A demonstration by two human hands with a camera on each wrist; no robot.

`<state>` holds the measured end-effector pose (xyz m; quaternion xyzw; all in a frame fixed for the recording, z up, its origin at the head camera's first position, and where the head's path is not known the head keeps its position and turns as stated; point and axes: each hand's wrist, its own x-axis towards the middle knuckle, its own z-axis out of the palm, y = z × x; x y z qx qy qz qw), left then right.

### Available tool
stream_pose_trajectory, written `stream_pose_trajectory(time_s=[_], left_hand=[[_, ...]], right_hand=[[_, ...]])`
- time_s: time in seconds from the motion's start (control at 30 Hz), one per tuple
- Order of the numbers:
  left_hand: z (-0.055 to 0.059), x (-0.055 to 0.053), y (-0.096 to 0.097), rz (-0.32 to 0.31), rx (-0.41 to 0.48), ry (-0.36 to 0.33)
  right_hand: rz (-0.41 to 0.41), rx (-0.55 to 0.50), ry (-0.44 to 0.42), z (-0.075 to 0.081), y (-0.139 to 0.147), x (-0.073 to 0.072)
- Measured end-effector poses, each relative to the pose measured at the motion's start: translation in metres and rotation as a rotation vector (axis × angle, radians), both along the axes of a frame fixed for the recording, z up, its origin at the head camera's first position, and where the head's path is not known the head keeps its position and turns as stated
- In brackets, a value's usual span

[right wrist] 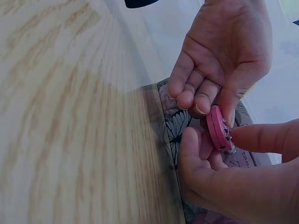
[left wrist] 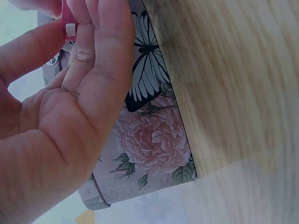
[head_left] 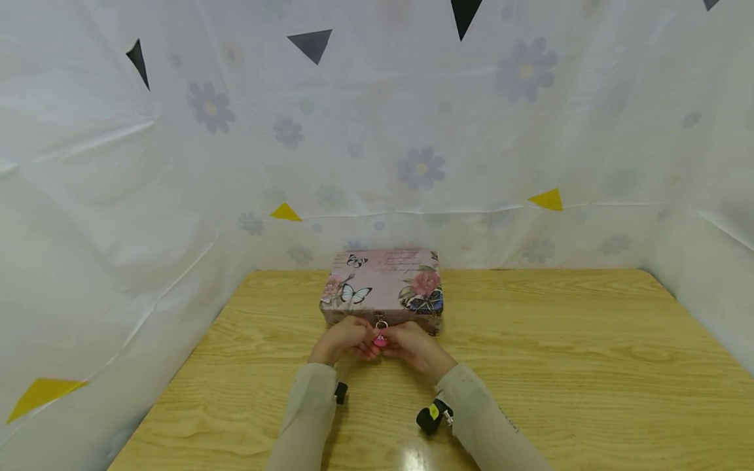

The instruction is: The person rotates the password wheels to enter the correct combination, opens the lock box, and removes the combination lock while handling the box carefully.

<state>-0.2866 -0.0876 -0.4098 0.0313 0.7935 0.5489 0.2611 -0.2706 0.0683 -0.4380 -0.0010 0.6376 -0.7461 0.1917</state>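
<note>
A pink combination padlock [head_left: 381,341] with a metal shackle sits at the front clasp of a pink box [head_left: 385,281] patterned with butterflies and roses. Whether the shackle is locked, I cannot tell. My left hand [head_left: 346,338] pinches the padlock from the left between thumb and fingers. From the other side my right hand [head_left: 417,345] grips it too, its thumb against the face with the number dials in the right wrist view. The padlock [right wrist: 218,128] shows several small dials there. In the left wrist view, the left hand [left wrist: 84,93] covers much of the box front.
The box stands with its lid down on a wood-grain table [head_left: 559,353], near the back edge. Behind it hangs a white flowered curtain [head_left: 377,131], which also runs along both sides. Black wrist straps [head_left: 432,418] sit under the sleeves.
</note>
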Motion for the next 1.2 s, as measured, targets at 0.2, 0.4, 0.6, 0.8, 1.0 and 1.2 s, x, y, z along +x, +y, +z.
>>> stream_pose_trajectory(time_s=[0.2, 0.4, 0.6, 0.8, 1.0, 1.2], left_hand=[[-0.0008, -0.0005, 0.0002, 0.003, -0.002, 0.003], [-0.0016, -0.0007, 0.0003, -0.001, -0.006, 0.007], [-0.0017, -0.0009, 0.0004, -0.003, -0.005, 0.007], [-0.0016, -0.0006, 0.0002, 0.001, -0.016, 0.006], [-0.0014, 0.0007, 0.0005, 0.001, -0.014, 0.017], [-0.0002, 0.0012, 0.0014, 0.000, -0.005, 0.018]], right_hand=[[0.049, 0.032, 0.043, -0.0017, 0.0016, -0.0001], [0.038, 0.022, 0.072, 0.0000, 0.0003, 0.0014], [0.000, 0.022, 0.056, 0.0020, -0.0015, 0.0033], [-0.011, 0.014, 0.060, 0.0020, -0.0014, 0.0037], [-0.017, 0.012, 0.033, 0.0005, -0.0007, 0.0021], [-0.001, 0.011, 0.021, 0.0006, 0.0003, 0.0005]])
